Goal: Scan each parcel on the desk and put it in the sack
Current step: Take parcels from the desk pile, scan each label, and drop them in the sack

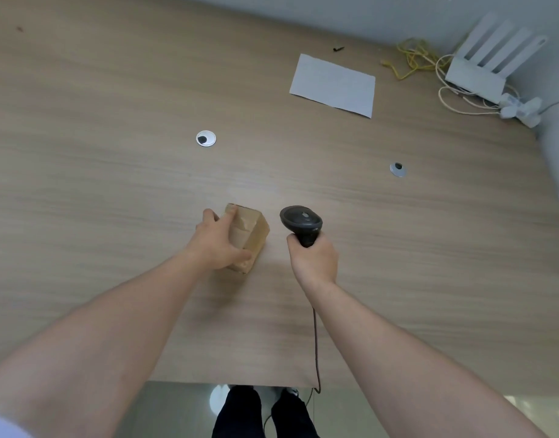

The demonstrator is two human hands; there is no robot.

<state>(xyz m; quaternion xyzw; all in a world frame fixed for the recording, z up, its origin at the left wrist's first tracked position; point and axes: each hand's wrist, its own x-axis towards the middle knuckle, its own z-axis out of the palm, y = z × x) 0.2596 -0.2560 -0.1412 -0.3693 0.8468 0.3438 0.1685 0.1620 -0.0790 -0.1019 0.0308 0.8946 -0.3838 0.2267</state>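
Note:
A small brown cardboard parcel (251, 233) sits tilted on the wooden desk (114, 184) near its front middle. My left hand (218, 241) grips the parcel from its left side, thumb at the near end and fingers over the far top edge. Just to the right, my right hand (314, 259) holds a black handheld barcode scanner (301, 222) by its handle, with the scanner head up and level with the parcel. A dark cable (316, 349) runs from the scanner down over the desk's front edge. No sack is in view.
A white sheet of paper (333, 85) lies at the back right. A white router (489, 63) with yellow and white cables (414, 58) sits in the far right corner. Two round cable grommets (206, 138) (398, 169) are set in the desk. My legs (259, 412) stand below the front edge.

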